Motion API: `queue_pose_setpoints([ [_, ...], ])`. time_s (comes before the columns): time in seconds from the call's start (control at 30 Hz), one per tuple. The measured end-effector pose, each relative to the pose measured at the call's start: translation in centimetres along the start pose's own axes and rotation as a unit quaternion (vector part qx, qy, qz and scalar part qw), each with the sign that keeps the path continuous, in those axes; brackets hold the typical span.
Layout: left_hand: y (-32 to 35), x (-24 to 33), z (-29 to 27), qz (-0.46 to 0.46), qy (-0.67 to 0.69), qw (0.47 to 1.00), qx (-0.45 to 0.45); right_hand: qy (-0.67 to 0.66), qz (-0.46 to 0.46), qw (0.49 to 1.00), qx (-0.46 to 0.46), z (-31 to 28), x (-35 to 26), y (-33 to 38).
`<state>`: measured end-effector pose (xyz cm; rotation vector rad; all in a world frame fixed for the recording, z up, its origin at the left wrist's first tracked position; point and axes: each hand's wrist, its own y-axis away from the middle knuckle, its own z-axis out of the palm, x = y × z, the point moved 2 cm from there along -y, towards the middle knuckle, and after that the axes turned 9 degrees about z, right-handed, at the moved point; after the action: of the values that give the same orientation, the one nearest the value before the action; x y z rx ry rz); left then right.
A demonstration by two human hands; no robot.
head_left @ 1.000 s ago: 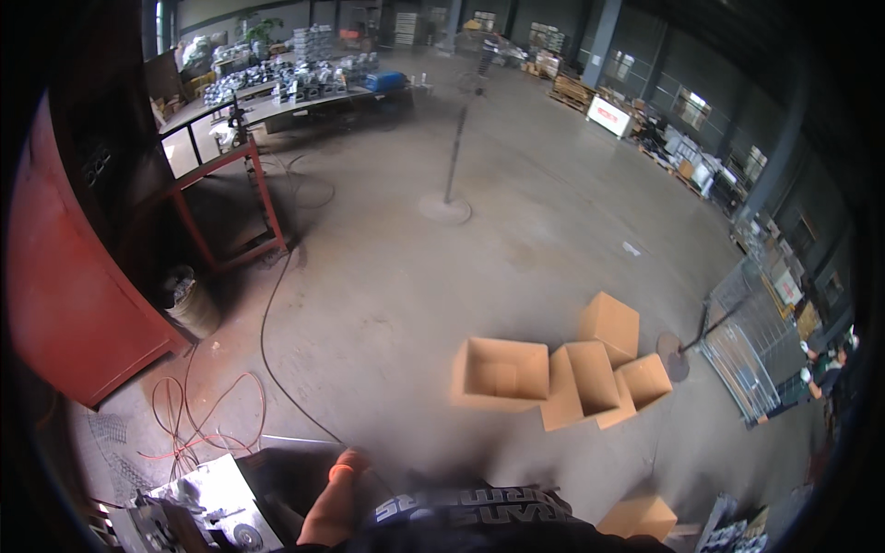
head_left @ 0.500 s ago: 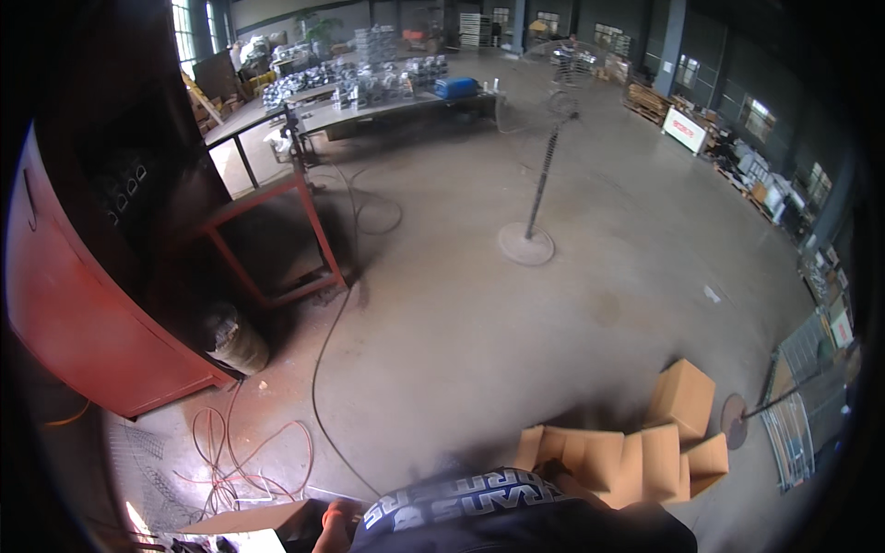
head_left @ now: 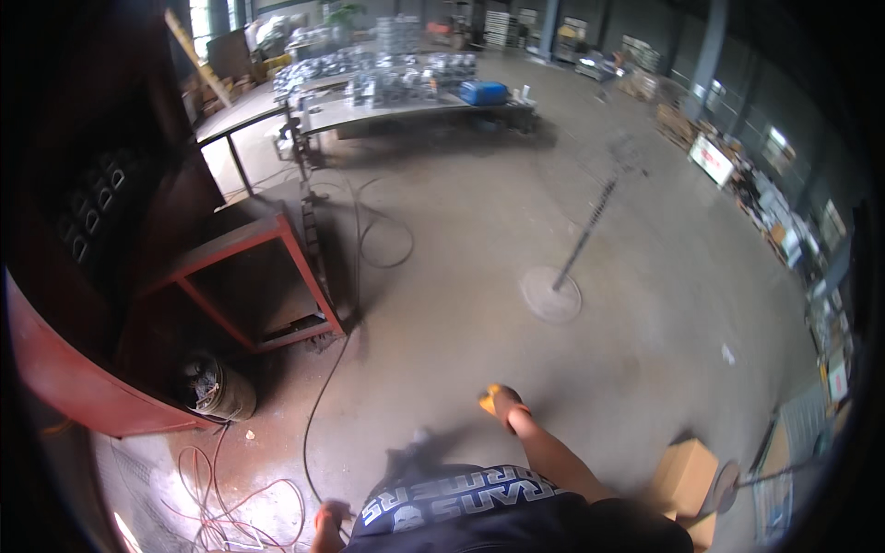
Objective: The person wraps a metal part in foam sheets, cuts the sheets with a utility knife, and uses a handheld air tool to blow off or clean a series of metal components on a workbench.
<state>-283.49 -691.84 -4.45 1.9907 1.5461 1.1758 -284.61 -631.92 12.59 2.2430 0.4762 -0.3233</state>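
My right hand [head_left: 502, 404], in an orange and yellow glove, is stretched forward over the grey floor. Its fingers look curled together, and no object shows in it. Low in the head view, my left hand [head_left: 334, 514] wears an orange glove beside my dark shirt [head_left: 461, 507]. Motion blur hides its fingers, so what it holds, if anything, is unclear. Between the hands, just past the shirt, is a small blurred grey shape [head_left: 419, 438] whose kind I cannot make out.
On the left stand a red metal cabinet [head_left: 64, 369], a red-framed stand [head_left: 309, 276] and a bucket [head_left: 226, 392]. Hoses [head_left: 217, 502] and a dark cable [head_left: 313, 415] cross the floor. A pedestal fan [head_left: 585, 235] stands ahead; cardboard boxes [head_left: 684, 477] sit at right.
My right arm has swung out forward from beside my body. The view has shifted, with the cardboard boxes now lower and partly hidden. An open carton near my left hand has left the view.
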Motion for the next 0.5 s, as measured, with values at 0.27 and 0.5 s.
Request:
queue_pose_setpoints([
  [0.27,-21.5,35.1,-29.1,0.156,-0.122,0.98,-0.026,0.323,0.094,0.933,-0.129,-10.6,-0.8,-4.7],
  [0.5,-40.7,42.9,-33.9,0.123,0.221,0.967,0.025,0.313,0.072,0.937,-0.14,-15.3,-8.5,-23.2],
])
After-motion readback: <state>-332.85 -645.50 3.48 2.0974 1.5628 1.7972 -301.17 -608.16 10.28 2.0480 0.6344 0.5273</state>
